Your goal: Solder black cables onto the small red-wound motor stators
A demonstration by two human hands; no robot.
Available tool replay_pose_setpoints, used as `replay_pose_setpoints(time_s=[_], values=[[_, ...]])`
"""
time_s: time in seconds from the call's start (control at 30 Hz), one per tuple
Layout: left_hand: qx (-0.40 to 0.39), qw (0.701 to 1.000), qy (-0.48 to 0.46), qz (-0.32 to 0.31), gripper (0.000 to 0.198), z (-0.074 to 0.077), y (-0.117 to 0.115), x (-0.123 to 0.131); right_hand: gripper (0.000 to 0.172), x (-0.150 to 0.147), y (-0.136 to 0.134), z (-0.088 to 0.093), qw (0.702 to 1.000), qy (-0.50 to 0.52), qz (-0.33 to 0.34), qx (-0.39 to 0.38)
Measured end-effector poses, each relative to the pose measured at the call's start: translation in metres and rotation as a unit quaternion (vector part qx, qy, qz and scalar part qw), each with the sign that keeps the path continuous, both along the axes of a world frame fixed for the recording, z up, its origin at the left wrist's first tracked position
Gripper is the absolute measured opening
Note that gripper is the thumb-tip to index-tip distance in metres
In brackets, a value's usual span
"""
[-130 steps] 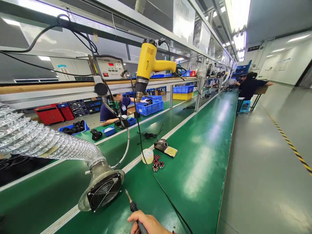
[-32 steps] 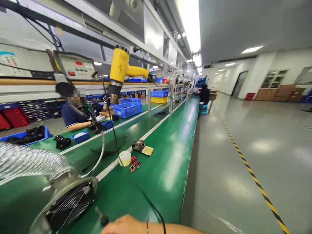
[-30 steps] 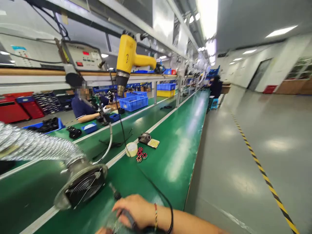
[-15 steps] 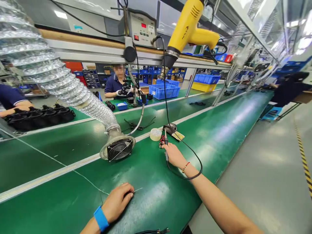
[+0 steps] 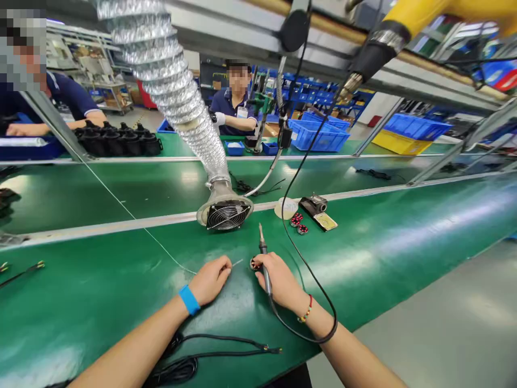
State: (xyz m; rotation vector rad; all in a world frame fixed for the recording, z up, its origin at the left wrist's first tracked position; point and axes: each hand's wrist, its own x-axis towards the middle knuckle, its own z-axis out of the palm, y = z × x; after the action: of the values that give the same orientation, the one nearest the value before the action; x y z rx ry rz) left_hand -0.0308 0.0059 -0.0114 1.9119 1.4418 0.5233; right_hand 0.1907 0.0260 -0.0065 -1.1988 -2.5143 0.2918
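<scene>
My right hand [image 5: 278, 277] is closed round the black handle of a soldering iron [image 5: 263, 253], tip pointing away toward the fan, and also holds a small round coil part [image 5: 254, 264] at its fingertips. My left hand [image 5: 210, 279], with a blue wristband, rests on the green belt [image 5: 363, 253] and pinches the end of a thin solder wire [image 5: 161, 245] that runs off to the upper left. The iron's black cord [image 5: 311, 302] loops round my right wrist.
A fume fan [image 5: 225, 213] on a silver flexible duct [image 5: 177, 91] faces me. Beyond it lie a tape roll [image 5: 285, 207], several small coils [image 5: 299, 223] and an iron stand [image 5: 317, 207]. Black cables [image 5: 210, 353] lie near the front edge. Two people sit across the line; a yellow heat gun [image 5: 404, 21] hangs overhead.
The view swung from down the line to the bench in front. My right hand drew the iron back from the stand and coils to just beside my left hand, now with a coil.
</scene>
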Motion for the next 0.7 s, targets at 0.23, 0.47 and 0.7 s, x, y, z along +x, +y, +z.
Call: replay_pose_setpoints(time_s=[0.23,0.47,0.7], values=[[-0.009,0.999,-0.039,-0.012,0.016,-0.004,0.003,-0.006,0.053,-0.018,-0.015,-0.009,0.986,0.138,0.071,-0.054],[0.015,0.994,-0.046,-0.099,0.024,-0.004,-0.002,-0.005,0.053,-0.023,-0.012,-0.031,0.983,0.135,0.088,-0.086],[0.044,0.991,-0.003,-0.123,0.019,-0.002,-0.003,-0.005,0.045,-0.021,-0.016,-0.039,0.982,0.153,0.076,-0.075]])
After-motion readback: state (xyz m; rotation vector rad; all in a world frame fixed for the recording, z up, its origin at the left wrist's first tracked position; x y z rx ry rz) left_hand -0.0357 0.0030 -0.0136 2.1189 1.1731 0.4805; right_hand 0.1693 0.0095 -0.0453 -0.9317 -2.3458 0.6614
